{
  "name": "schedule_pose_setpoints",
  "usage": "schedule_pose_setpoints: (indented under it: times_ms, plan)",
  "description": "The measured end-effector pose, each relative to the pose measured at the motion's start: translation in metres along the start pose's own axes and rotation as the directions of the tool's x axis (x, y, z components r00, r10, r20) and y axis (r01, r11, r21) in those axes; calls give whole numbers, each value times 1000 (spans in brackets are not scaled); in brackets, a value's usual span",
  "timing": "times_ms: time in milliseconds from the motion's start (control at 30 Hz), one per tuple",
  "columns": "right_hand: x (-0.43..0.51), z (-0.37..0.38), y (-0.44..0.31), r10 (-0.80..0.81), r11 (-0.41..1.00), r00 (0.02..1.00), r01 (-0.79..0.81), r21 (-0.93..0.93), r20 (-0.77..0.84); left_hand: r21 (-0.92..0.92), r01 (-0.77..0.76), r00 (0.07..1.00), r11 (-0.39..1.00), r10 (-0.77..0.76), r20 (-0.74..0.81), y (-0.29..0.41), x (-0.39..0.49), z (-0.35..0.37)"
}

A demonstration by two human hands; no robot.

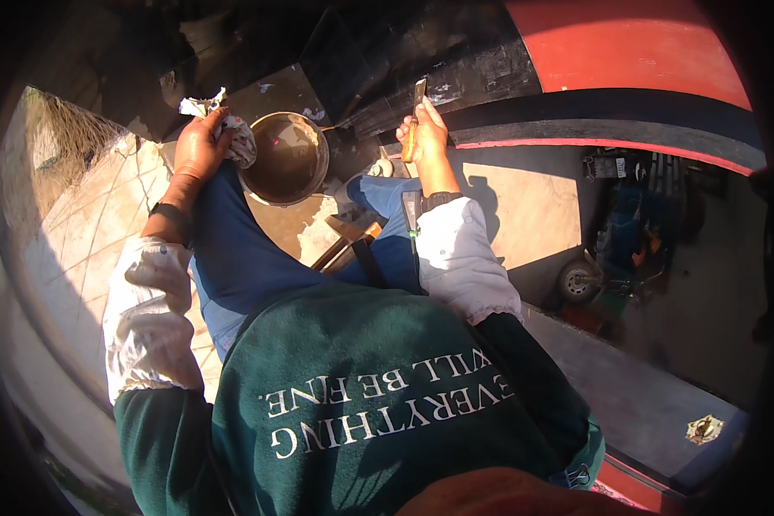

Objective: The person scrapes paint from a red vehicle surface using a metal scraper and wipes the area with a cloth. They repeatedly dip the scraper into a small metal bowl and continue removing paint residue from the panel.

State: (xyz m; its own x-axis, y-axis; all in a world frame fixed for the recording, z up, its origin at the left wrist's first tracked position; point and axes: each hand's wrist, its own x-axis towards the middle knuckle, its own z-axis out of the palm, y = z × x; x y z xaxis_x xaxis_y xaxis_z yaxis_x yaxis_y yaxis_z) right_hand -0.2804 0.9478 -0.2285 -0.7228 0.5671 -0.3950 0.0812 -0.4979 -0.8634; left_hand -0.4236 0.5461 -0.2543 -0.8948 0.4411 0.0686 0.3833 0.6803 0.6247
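Note:
My left hand (200, 145) grips a crumpled, patterned cloth (238, 138) above my knee, at the left rim of a round bucket (326, 151). Murky brown water fills part of the bucket. My right hand (426, 132) is raised to the right of the bucket, closed around the wooden handle of a flat-bladed scraper or putty knife (419, 92). Its blade points up, away from me, in front of a dark panel with pale scuffs (451, 80). A thin stick rests by the bucket's right rim.
A red and black panel (619, 51) curves along the upper right. Below it a wheeled machine (625, 238) stands in shadow. Light floor tiles (97, 238) lie at the left, near dry straw-like stalks (77, 129). A wooden stool or frame (345, 248) shows between my legs.

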Motion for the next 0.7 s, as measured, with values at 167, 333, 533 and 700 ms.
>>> schedule_pose_setpoints:
  times_ms: [167, 333, 533, 700]
  plan:
    - [-17, -7, 2, 61, 996, 971, -73, -46, -231, 12, 11, 1000, 1000, -11, -11, -1, 1, 1]
    - [-35, -30, 7, 1, 1000, 989, 0, 2, -146, -20, -24, 999, 1000, 23, -22, -3, 1, 3]
    - [-29, -23, -1, 50, 999, 975, -48, 14, -218, -10, 27, 999, 1000, -26, 34, -3, 2, 3]
    - [-26, -12, -7, -41, 999, 997, 39, -26, -72, 23, -6, 1000, 1000, 6, -11, -2, 1, 2]
